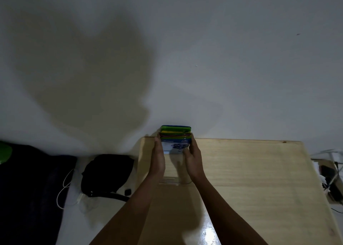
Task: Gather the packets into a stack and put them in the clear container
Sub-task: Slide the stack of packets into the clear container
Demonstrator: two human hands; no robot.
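So both hands are clamping the stack of packets (176, 139) from the sides, left hand (159, 157) on one edge and right hand (193, 159) on the other, so each grip is pressing shut on the stack. The packets are standing on edge with the colourful ones fanning out behind the front blue-and-white one. The stack is sitting at the far end of the clear container (174, 180), toward the wall, and the near rim of the container is showing just behind the wrists on the bench (250, 170). Honestly can't tell if the bottoms of the packets are already resting inside or just hovering over it; the plastic is nearly invisible in this dim light.

What I'd be worrying about: those packets are looking slippery and loosely splayed, so if either hand is easing off unevenly, the back ones could be flopping over the container's far wall. Squeezing only from the sides could also let the middle ones be sliding down or buckling out. Apart from the stack, the container is looking empty.
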